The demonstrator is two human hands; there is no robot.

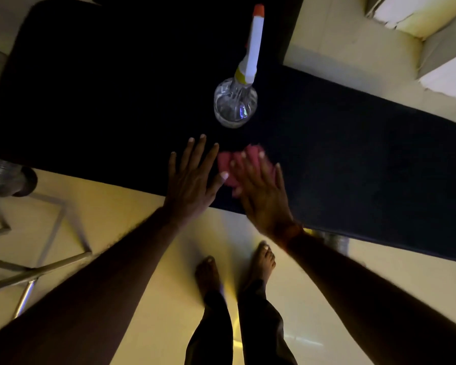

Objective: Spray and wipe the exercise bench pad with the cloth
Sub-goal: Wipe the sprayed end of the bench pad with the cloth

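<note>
The black bench pad [103,96] stretches across the view from upper left to right. A clear spray bottle [236,101] with a white and orange nozzle stands upright on the pad, just beyond my hands. A pink cloth [227,167] lies on the pad near its front edge. My right hand [261,191] presses flat on the cloth with straight fingers; it looks blurred. My left hand [192,180] rests flat on the bare pad right beside the cloth, fingers spread.
Metal frame legs [37,262] of the bench stand on the pale floor at the left, with a round dark foot cap [24,183] under the pad's corner. My bare feet [234,270] stand close to the pad's front edge. A white and grey box shape [432,35] sits at the upper right.
</note>
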